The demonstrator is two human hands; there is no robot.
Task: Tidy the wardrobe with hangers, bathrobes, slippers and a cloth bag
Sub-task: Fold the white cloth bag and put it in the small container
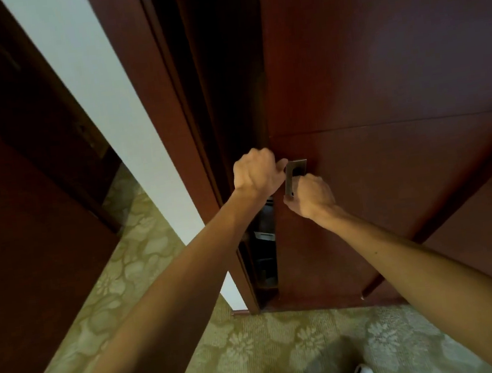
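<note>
here both the left hand (255, 172) and right hand (311, 195) grip the dark-red wardrobe door's (380, 77) metal handle (294, 174).

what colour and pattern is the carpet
Pale olive-green carpet with a lighter cream flower pattern; it shows best in the head view, the only one.

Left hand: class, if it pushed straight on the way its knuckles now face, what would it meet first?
Probably nothing solid at first: the left hand grips the wardrobe door edge and faces the dark gap. What lies inside is too dark to judge.
</note>
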